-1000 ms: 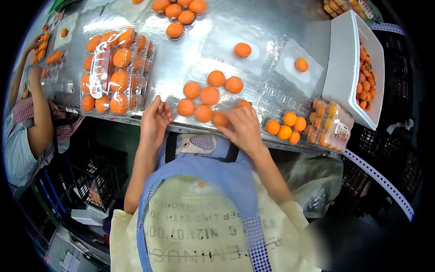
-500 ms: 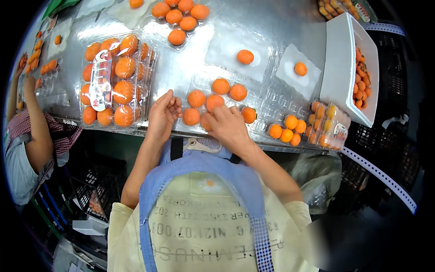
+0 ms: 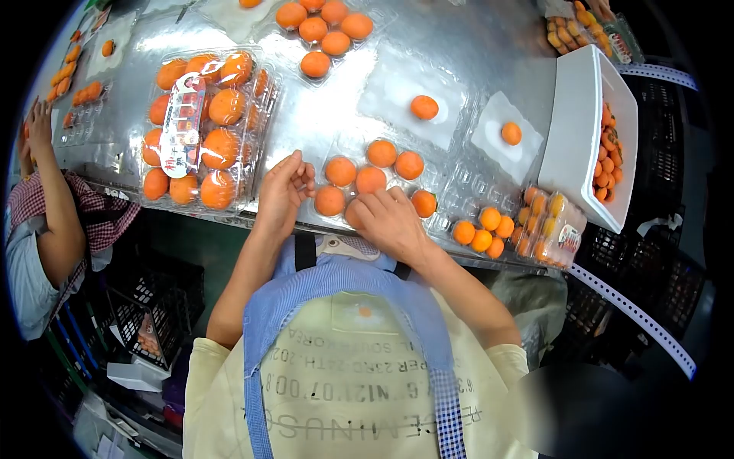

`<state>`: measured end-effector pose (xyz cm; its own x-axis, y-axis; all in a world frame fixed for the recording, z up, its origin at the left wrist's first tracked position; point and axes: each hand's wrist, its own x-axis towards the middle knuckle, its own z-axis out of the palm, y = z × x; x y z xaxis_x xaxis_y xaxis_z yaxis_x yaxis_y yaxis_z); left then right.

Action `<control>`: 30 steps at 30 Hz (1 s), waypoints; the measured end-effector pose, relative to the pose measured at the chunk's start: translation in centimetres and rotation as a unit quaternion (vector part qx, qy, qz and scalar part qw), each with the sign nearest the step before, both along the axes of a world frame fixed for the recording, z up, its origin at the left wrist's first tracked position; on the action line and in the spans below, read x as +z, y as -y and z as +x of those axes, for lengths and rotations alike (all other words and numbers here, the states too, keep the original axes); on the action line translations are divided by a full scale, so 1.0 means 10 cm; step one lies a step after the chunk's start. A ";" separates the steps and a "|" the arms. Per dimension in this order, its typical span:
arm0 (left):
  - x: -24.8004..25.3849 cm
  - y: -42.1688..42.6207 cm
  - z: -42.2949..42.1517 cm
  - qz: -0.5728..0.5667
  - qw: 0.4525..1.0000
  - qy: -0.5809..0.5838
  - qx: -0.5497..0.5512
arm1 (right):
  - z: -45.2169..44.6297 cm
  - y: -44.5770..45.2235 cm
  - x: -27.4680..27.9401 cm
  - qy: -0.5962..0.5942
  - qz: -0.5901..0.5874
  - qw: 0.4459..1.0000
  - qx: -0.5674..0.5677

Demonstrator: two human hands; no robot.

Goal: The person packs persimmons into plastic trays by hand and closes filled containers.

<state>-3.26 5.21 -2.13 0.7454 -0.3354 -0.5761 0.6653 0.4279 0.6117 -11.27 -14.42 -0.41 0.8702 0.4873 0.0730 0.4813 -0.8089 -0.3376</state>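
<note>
Orange persimmons (image 3: 371,180) sit in the cups of a clear plastic tray (image 3: 332,223) at the table edge before me. My right hand (image 3: 388,222) is over the tray's near row, its fingers curled on a persimmon (image 3: 354,215) that they partly hide. To the tray's left, my left hand (image 3: 288,191) is raised with its fingers loosely bent and apart, holding nothing. Just beyond my left hand stands a closed clear pack (image 3: 218,147) of persimmons with a white label. One more persimmon (image 3: 423,107) rests on a white sheet behind the tray.
A second tray of persimmons (image 3: 313,30) lies further back. On the right are a single persimmon (image 3: 511,134), small orange fruits (image 3: 481,241), a labelled pack (image 3: 556,233) and a white foam box (image 3: 552,145) of fruit. A co-worker's arm (image 3: 57,183) is at far left.
The whole view has shifted slightly, so the table's things appear a little further right. My hands keep nearly the same pose around the tray. The co-worker's hands at far left have moved.
</note>
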 end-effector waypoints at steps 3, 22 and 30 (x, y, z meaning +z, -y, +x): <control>0.03 0.00 0.01 0.010 1.000 0.004 -0.001 | 0.02 0.00 0.04 -0.019 0.025 0.999 -0.016; 0.65 0.41 -0.09 -0.067 0.945 0.208 -0.245 | -0.02 0.11 0.42 -0.006 0.490 0.848 -0.203; 0.69 0.40 -0.08 0.026 0.933 0.291 -0.210 | 0.03 0.10 0.42 -0.125 0.602 0.761 -0.207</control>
<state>-4.05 1.17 4.80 0.7455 -0.6520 -0.1386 0.3171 0.1640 0.9341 -10.93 -15.45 3.79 0.9910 -0.1216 0.0558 0.0675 0.0941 -0.9933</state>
